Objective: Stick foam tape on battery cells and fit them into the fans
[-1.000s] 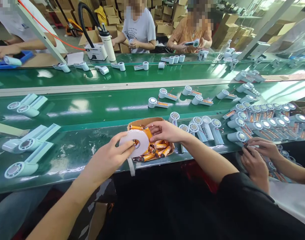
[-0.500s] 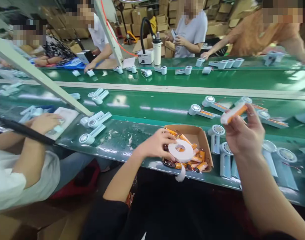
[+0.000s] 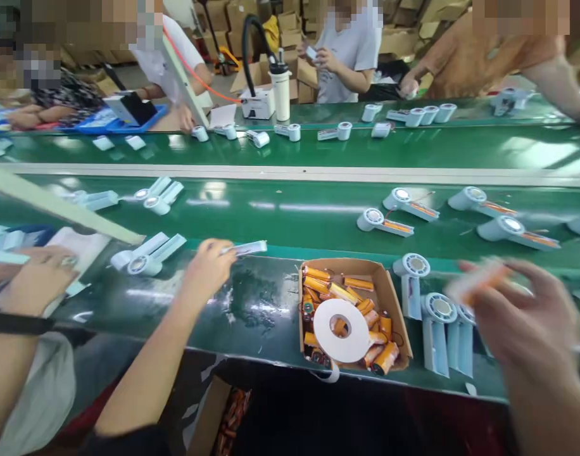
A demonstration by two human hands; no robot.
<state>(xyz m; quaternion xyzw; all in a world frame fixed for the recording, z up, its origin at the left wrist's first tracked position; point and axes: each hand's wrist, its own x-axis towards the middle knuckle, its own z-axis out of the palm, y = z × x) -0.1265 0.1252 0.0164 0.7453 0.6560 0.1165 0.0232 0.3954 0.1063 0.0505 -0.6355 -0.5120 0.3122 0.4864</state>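
Note:
My left hand (image 3: 207,273) is closed around the head end of a light-blue handheld fan housing (image 3: 249,248), whose handle points right. Raised at the right, my right hand (image 3: 532,310) grips an orange battery cell (image 3: 482,282) with a white strip on it; both are smeared by motion. Between the hands stands a cardboard box (image 3: 400,316) of orange battery cells. A white tape roll (image 3: 325,335) lies on top of the cells, its loose end hanging over the front. Close to my right hand, several fan housings (image 3: 435,335) lie on the bench.
Beyond the bench runs a green conveyor (image 3: 271,221) carrying fan housings, some with orange cells in their handles. A slanted post (image 3: 57,199) crosses at left, near a co-worker's hand (image 3: 47,272). More people work across the line, beside a white machine (image 3: 259,104).
My left hand has let go of the tape roll, moved left and taken hold of a fan housing. My right hand has moved right and lower with the battery cell.

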